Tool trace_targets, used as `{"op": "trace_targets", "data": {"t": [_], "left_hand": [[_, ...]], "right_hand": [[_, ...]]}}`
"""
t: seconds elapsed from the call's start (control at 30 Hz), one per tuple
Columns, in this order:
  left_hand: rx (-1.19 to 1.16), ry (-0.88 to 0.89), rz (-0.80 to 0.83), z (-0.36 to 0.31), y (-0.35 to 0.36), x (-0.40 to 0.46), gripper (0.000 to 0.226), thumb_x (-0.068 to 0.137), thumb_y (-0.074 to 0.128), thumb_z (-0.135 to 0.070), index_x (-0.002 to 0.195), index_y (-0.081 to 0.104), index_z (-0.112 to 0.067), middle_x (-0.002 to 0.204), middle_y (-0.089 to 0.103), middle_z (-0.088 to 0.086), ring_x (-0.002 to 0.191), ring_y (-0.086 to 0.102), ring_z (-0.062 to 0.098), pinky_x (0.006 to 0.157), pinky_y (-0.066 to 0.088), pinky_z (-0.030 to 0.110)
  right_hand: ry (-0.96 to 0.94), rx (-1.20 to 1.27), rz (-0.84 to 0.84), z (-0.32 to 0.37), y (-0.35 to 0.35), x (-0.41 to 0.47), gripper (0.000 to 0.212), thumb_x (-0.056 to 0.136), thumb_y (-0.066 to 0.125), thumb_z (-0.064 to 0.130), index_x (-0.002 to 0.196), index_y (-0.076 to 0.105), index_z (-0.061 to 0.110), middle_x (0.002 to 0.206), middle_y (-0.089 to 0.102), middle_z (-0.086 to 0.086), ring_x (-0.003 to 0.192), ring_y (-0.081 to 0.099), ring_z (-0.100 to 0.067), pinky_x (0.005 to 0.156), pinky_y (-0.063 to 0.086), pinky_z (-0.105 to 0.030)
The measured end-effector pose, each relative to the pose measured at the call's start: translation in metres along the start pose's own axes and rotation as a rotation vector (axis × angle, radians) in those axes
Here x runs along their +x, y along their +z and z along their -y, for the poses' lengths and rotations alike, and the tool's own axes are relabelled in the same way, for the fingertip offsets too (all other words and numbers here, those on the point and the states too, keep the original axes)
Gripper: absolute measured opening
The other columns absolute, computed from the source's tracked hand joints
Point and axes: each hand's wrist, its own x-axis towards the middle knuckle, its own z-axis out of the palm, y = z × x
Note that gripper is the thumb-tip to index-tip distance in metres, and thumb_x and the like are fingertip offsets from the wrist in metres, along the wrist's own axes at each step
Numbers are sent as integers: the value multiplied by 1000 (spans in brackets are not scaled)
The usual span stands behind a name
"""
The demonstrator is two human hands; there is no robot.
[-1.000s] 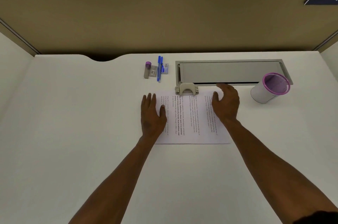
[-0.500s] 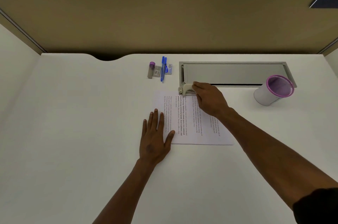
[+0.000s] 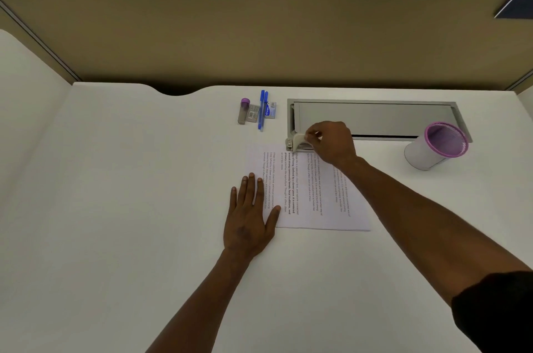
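A thin stack of printed paper (image 3: 305, 194) lies on the white desk (image 3: 115, 208). A small beige hole punch (image 3: 297, 142) sits over the paper's far edge. My right hand (image 3: 331, 142) grips the punch from the right, fingers curled over its top. My left hand (image 3: 249, 217) lies flat with straight fingers on the paper's near left corner, partly on the desk.
A blue pen (image 3: 262, 110), a purple-capped tube (image 3: 243, 110) and small packets (image 3: 271, 110) lie left of a grey cable tray lid (image 3: 375, 119). A purple-rimmed mesh cup (image 3: 435, 146) stands at the right. A tan partition (image 3: 259, 35) closes off the back.
My right hand moved from the paper's right part to the hole punch and closed on it. My left hand slid toward me to the paper's near left corner.
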Motion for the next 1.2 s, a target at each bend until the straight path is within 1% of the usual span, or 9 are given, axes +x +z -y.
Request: {"op": "trace_targets", "data": {"t": [0.1,0.33,0.4,0.47,0.57,0.8,0.93,1.07,1.2], "left_hand": [[-2,0,-2,0,0,0,82,97,13,-68,159,-8,-18,168,-14,1,155,-13,16,128,3,44],[-9,2,8,-1,-1,1,84,95,7,-70,159,-10,-18,166,-19,1,154,-16,16,128,2,44],[-11,5,14,-1,-1,0,84,94,6,-70,158,-12,-18,166,-20,1,154,-17,16,128,1,44],[-12,2,7,-1,-2,0,84,95,8,-69,159,-10,-18,166,-18,1,154,-16,16,128,2,44],[-8,-3,-5,-2,-3,0,82,96,9,-68,159,-6,-17,167,-14,2,155,-12,17,128,4,45],[-5,-8,5,-1,-1,0,82,96,7,-69,159,-10,-19,167,-17,1,155,-14,17,127,4,45],[-7,-8,6,-1,1,1,82,96,9,-69,158,-11,-19,167,-18,1,155,-14,17,127,4,45],[-1,-10,3,-1,2,1,82,96,10,-69,159,-11,-19,167,-17,1,155,-14,17,127,4,45],[-4,-7,-4,0,3,1,82,97,12,-68,159,-9,-19,167,-16,1,155,-14,16,127,2,44]], "right_hand": [[91,30,47,2,-2,16,15,82,75,29,94,75,19,94,75,-2,80,64,-14,73,50,-24],[99,-79,253,0,-11,37,21,77,79,37,91,68,26,91,69,3,79,61,-13,66,46,-26],[83,-137,294,2,-12,41,20,77,78,36,90,67,25,92,69,1,81,62,-16,68,50,-29],[51,-203,323,6,-12,43,18,80,76,34,91,68,22,95,70,-2,86,62,-19,75,54,-34],[25,-243,335,8,-11,44,16,82,74,31,92,67,21,97,70,-3,88,63,-21,79,55,-38],[7,-250,341,6,-7,44,12,83,74,32,84,64,25,90,69,-1,78,59,-17,71,50,-32],[9,-242,368,4,-7,48,12,83,74,32,86,65,24,89,68,-1,80,59,-19,71,49,-31],[4,-230,392,2,-5,50,12,84,73,31,84,62,25,89,66,0,83,60,-20,72,49,-32],[12,-213,419,-1,-4,53,13,85,72,31,82,61,26,88,66,-1,82,60,-21,70,46,-31]]}}
